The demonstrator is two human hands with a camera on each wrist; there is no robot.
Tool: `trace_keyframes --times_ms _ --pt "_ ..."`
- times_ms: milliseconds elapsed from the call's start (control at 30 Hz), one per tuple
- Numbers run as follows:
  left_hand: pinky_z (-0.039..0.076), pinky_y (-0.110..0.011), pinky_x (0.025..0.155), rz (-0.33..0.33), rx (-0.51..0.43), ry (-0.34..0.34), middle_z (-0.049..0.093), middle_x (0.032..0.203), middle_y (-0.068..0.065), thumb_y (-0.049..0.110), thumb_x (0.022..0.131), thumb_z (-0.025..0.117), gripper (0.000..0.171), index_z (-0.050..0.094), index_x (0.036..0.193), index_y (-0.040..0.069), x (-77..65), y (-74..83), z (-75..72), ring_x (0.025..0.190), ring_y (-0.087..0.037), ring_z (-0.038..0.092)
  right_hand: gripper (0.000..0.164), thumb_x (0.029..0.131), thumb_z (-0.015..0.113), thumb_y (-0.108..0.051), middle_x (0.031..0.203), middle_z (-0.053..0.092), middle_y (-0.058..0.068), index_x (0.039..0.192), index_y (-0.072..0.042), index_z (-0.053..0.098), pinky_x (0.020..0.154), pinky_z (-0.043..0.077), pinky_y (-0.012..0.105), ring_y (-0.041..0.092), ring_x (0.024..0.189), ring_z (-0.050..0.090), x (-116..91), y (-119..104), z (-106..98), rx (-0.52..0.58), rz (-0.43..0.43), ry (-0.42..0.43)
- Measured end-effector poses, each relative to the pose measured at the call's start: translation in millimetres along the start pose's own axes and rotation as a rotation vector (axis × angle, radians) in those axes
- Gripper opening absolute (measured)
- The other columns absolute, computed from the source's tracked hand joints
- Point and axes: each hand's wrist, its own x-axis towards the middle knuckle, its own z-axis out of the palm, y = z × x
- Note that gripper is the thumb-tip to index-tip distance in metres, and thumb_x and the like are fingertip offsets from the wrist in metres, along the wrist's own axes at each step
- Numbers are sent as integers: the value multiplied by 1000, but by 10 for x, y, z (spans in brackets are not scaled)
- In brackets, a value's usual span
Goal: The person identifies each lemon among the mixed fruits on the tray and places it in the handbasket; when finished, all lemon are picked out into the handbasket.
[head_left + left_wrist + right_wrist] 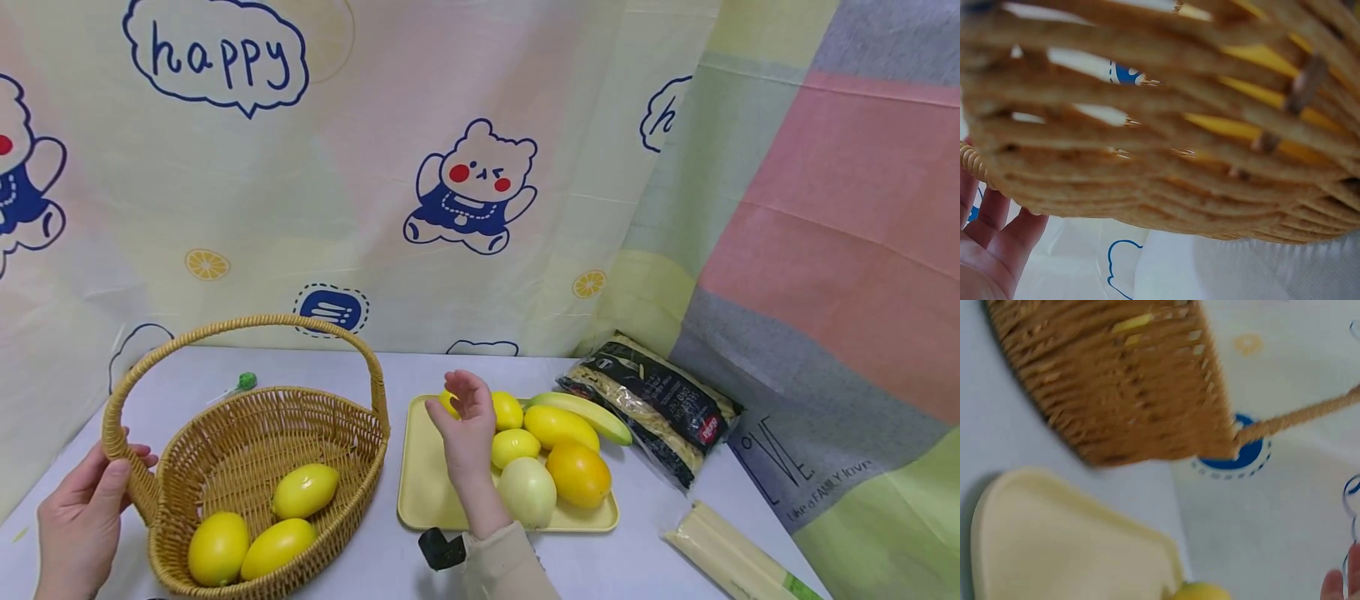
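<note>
On the left of the head view, my left hand (86, 508) grips the base of the arched handle (127, 467) of a wicker basket (352, 508). Three yellow fruits lie inside it, among them a lemon (305, 491). My right hand (471, 429) is raised over a pale yellow tray (427, 492), fingers loosely bent, with nothing in it. Beside that hand on the tray are lemons (515, 448), a longer yellow fruit (561, 428), a banana (592, 414), an orange (579, 473) and a pale green round fruit (527, 493). The hand partly hides one yellow fruit (447, 403).
Behind the tray to the right lies a black-labelled bag of pasta (652, 404). A pale packet (738, 554) lies at the front right. Behind the basket is a small green item (246, 382). Printed cloth (360, 208) hangs along the table's back.
</note>
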Motion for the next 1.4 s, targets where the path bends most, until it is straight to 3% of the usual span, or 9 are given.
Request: trace_keyframes --times_ms 233,500,967,1400 --pt "50 -8 61 -9 -4 8 64 89 9 14 92 55 40 53 131 9 3 -3 5 80 1 62 55 72 71 0 125 50 13 122 1 48 105 28 48 30 118 42 84 227 -125 -57 62 189" --pt "50 -9 62 2 -27 -12 65 89 9 13 92 54 40 52 131 8 0 -11 2 80 1 62 59 69 71 2 131 45 18 123 1 48 107 27 50 35 124 35 91 392 -194 -84 127 283" --pt "51 -9 62 7 -47 -1 65 89 7 12 92 55 39 53 130 6 0 -19 3 80 -1 63 67 68 72 -1 137 41 15 129 -2 44 105 34 45 33 126 37 100 512 -177 -193 246 246" --pt "50 -8 62 -9 -22 1 64 90 8 14 92 55 40 52 131 8 3 -14 1 81 1 62 68 67 70 4 136 41 20 130 2 43 101 40 44 32 121 41 90 664 -160 -223 298 238"
